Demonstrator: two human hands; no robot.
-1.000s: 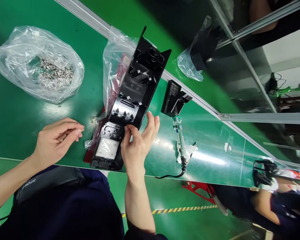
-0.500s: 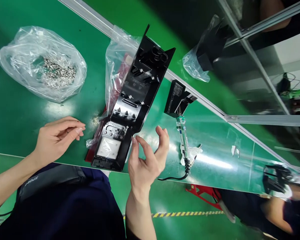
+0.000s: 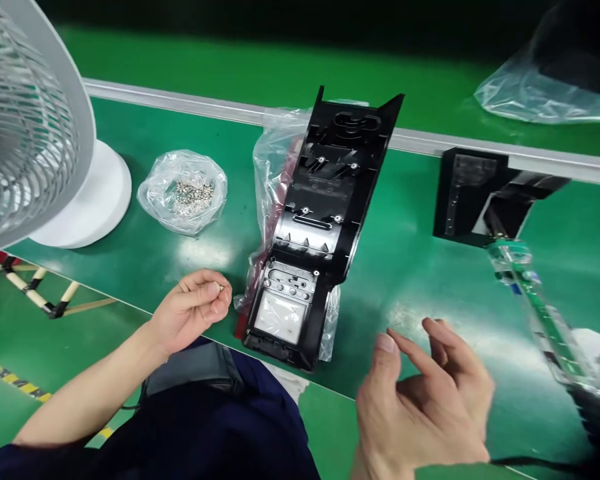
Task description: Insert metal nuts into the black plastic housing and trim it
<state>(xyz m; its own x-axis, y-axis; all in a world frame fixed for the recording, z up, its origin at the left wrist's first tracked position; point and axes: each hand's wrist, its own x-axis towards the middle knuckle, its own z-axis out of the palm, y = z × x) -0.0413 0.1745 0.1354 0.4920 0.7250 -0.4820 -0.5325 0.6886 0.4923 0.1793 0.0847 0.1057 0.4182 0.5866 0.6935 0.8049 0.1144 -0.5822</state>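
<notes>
My left hand (image 3: pixel 195 310) pinches a small metal piece (image 3: pixel 221 288) between thumb and fingertips, just left of a black plastic housing (image 3: pixel 325 193). The housing lies open side up, with small metal inserts in some of its posts and a pale rectangular panel (image 3: pixel 281 317) at its near end. To the right of it, my right hand (image 3: pixel 425 393) is raised above the bench edge. Its thumb and index fingertips are together while the other fingers curl loosely; anything between them is too small to make out.
A clear bag (image 3: pixel 153 193) of small metal parts lies at left, beside a white fan (image 3: pixel 87 200). On the right, a soldering iron (image 3: pixel 535 300) with a see-through handle rests in a black holder (image 3: pixel 460 193). Plastic wrap (image 3: pixel 270 160) and a red strip lie under the housing.
The view has swung and levelled, bringing the fan in at left. My right hand has moved away from the housing to the right. A small piece now shows in my left fingertips.
</notes>
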